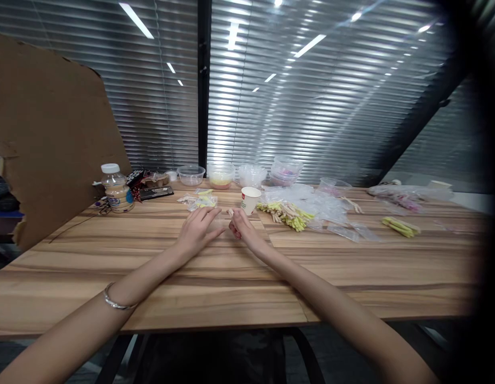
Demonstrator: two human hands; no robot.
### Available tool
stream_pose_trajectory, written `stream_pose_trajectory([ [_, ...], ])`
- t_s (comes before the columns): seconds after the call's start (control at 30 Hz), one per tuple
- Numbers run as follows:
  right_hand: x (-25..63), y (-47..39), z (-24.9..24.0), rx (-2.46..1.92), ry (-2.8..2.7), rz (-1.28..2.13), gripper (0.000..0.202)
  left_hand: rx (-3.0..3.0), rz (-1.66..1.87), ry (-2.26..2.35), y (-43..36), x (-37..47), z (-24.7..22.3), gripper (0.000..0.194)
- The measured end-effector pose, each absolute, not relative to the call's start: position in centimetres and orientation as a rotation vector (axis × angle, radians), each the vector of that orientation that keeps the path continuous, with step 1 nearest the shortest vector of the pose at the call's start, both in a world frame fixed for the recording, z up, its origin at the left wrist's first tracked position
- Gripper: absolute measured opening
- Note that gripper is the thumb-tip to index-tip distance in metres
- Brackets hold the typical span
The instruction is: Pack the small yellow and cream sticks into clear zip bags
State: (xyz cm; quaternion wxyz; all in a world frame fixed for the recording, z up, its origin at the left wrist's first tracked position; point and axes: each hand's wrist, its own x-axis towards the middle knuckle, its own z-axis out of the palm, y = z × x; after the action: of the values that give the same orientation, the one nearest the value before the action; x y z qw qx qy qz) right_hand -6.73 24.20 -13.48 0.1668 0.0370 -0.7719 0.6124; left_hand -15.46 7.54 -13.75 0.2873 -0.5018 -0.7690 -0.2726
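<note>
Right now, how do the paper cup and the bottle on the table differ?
The paper cup is white, open-topped and tilted; the bottle is clear plastic with a white cap on, upright, and holds a beige drink. The paper cup sits mid-table just beyond the right hand; the bottle stands far left near the cardboard sheet, away from the left hand. The bottle looks taller. Both rest on the wooden table.

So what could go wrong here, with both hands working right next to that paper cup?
The right hand pinches something small just in front of the paper cup, so a nudge could tip the cup. The left hand lies flat by small packets that it might sweep aside. The pile of yellow-tipped sticks lies loose and could scatter.
</note>
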Motion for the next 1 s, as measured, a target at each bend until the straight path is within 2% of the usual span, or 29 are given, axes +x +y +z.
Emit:
stream_pose_trajectory([
  [0.47,-6.37,24.55,-12.49,0.186,-2.235,1.428,0.039,-1.351,-0.73,-2.052,7.52,-15.45,-13.88,0.047],
  [0.77,-6.85,24.38,-13.16,0.245,-2.265,1.471,0.041,-1.36,-0.724,-2.08,7.52,-15.32,-13.7,0.048],
  [1.0,-6.74,24.88,-12.93,0.141,-2.305,1.483,0.051,-1.361,-0.735,-2.036,7.62,-15.57,-14.12,0.048],
])
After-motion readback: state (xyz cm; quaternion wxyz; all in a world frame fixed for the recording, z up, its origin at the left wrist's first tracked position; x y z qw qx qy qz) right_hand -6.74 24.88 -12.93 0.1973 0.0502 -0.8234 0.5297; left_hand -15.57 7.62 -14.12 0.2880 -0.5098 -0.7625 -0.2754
